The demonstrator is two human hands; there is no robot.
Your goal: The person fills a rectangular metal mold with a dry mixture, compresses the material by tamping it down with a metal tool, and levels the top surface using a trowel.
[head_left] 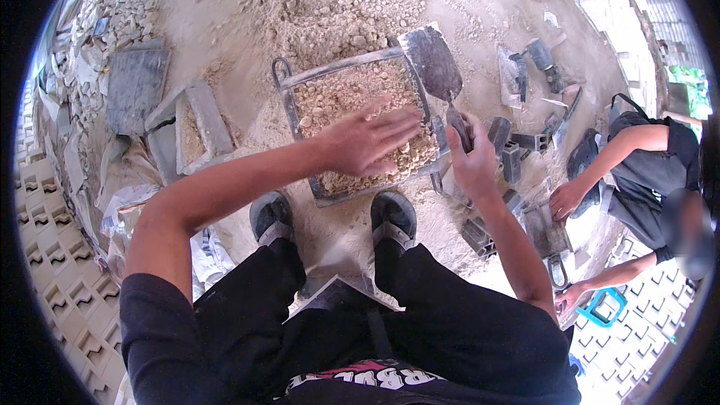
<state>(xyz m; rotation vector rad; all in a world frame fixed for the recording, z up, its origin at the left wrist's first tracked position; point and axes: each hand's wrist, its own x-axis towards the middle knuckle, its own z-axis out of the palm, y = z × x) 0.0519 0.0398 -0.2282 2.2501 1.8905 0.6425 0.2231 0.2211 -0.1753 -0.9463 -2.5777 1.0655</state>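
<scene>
Between my feet and the heap stands a square wooden-framed mould, filled with crumbly tan material with small lumps. My left hand reaches over it, palm down and fingers stretched out; whether it touches the material I cannot tell. At the mould's right side my right hand is wrapped round the handle of a trowel. The trowel's broad grey blade points away from me, beside the frame's far right corner. A metal loop handle sticks out at the frame's far left corner.
Loose material is heaped beyond the mould. A dark flat board and a grey rectangular frame lie left. Dark blocks and a tool lie right. A co-worker's hand is on a smaller mould. Stacked pale patterned blocks stand left.
</scene>
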